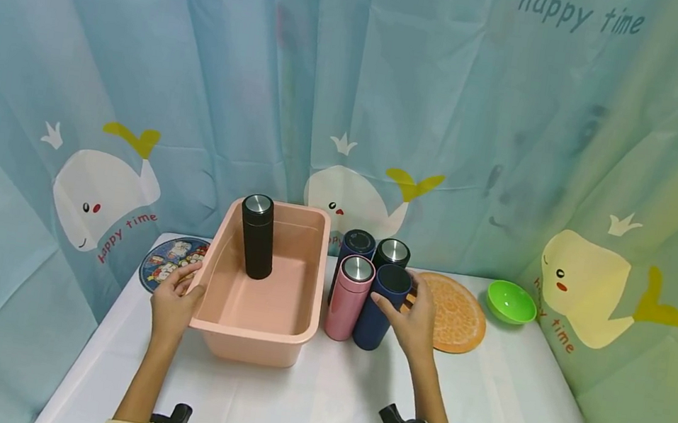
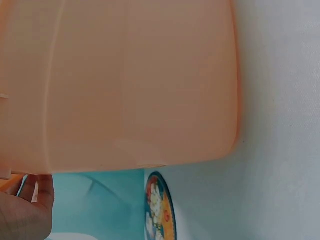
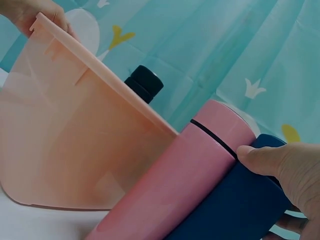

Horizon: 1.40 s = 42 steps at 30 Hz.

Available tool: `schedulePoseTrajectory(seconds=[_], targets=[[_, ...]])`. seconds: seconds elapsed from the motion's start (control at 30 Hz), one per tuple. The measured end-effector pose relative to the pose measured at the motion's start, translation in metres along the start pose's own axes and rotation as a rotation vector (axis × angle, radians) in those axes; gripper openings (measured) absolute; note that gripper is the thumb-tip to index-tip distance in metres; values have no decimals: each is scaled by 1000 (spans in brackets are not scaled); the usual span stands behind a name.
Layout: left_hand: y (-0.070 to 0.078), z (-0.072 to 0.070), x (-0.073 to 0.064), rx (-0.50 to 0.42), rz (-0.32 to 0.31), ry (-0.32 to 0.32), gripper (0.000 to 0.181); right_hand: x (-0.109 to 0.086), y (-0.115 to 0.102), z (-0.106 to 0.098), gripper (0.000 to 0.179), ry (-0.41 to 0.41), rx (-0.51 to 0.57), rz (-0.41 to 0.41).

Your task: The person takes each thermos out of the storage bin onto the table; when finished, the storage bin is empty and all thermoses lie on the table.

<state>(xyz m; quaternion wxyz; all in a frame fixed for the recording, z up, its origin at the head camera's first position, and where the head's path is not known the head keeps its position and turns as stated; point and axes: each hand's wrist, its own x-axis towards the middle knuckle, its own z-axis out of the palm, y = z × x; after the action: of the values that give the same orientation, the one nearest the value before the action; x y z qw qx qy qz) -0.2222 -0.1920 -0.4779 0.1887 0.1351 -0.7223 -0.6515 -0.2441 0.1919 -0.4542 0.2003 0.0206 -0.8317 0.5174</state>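
A pink plastic tub (image 1: pixel 253 350) stands left of centre, and my left hand (image 1: pixel 175 301) grips its left rim. Inside the tub a black vacuum flask (image 1: pixel 257 244) with a silver-topped lid stands upright. To the tub's right several flasks are grouped closely. My right hand (image 1: pixel 417 323) holds the front dark blue flask (image 1: pixel 372 323) near its top; in the right wrist view its thumb (image 3: pixel 262 159) also reaches the edge of the pink flask (image 3: pixel 175 175). Behind these two stand another dark blue flask (image 1: pixel 358 241) and a silver-topped dark one (image 1: pixel 393 250), both partly hidden.
An orange-slice placemat (image 1: pixel 454 316) lies right of the flasks, partly behind my right hand. Farther right is a green bowl (image 1: pixel 511 303). A round patterned mat (image 1: pixel 160 261) shows beside the tub's left side. A printed curtain (image 1: pixel 406 92) borders the white table (image 1: pixel 260 415).
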Motion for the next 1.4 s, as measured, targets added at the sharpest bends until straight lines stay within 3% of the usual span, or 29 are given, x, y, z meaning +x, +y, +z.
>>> schedulePoseTrajectory(seconds=[0.43, 0.93, 1.4], targets=[[-2, 0, 1, 7, 0, 8, 40, 0, -2, -2, 82, 0, -16, 21], [-5, 0, 1, -10, -13, 0, 41, 1, -10, -7, 81, 69, 13, -38], [-5, 0, 2, -22, -13, 1, 41, 12, -28, -6, 69, 272, 132, -237]])
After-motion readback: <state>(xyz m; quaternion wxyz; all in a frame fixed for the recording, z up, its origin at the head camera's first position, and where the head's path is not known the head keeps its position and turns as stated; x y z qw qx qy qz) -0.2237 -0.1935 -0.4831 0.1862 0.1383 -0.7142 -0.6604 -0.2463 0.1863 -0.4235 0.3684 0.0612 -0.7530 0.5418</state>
